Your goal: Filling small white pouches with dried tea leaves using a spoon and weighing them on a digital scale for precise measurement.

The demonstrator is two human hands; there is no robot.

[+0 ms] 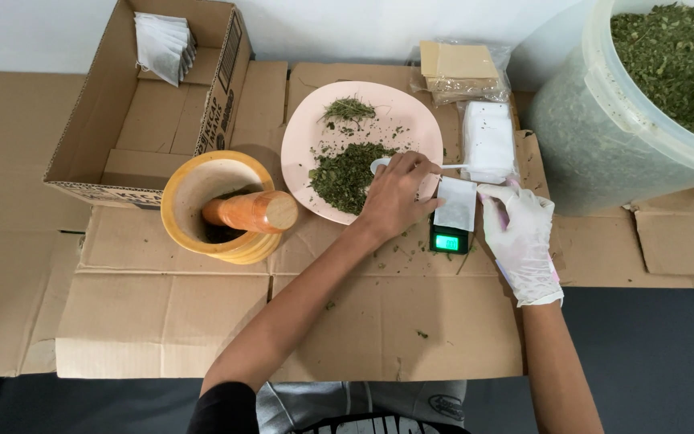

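My bare left hand (395,197) grips a white plastic spoon (379,165), its bowl resting by the pile of crushed green herbs (345,175) on a pink plate (411,112). My right hand (520,233), in a white glove, pinches the edge of a small white paper bag (455,205) that stands on a small black digital scale (451,241) with a lit green display. A second small clump of dried herb (349,107) lies at the plate's far side.
A wooden mortar (194,193) with its pestle (255,212) stands left of the plate. Behind it is a cardboard box (146,120) holding white bags (164,47). A stack of white bags (487,141), brown packets (459,68) and a big bucket of dried herbs (644,96) sit right.
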